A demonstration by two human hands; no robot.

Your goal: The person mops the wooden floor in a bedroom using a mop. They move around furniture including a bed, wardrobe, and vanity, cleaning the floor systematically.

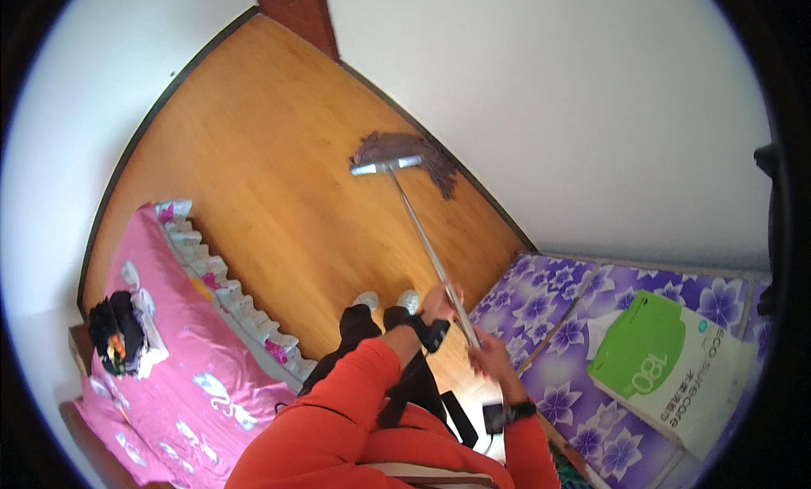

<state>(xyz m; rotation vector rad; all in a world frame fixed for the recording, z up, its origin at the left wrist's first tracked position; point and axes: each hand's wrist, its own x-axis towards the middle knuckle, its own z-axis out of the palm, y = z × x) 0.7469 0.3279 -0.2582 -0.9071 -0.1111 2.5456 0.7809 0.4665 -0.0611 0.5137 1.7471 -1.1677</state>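
A mop's metal pole slants away from my body over the wooden floor. My left hand grips the pole partway down, and my right hand is wrapped around its upper end, nearer to me. At the far end a metal clamp holds the dark purple-brown mop strands. Those strands lie spread on the floor, their right part trailing close to the baseboard. Black devices are strapped to both of my wrists.
A bed with a pink cover and frilled edge stands left, bearing a dark bundle. To the right, a purple floral surface carries a green-and-white package. White walls and a dark baseboard border the wooden floor.
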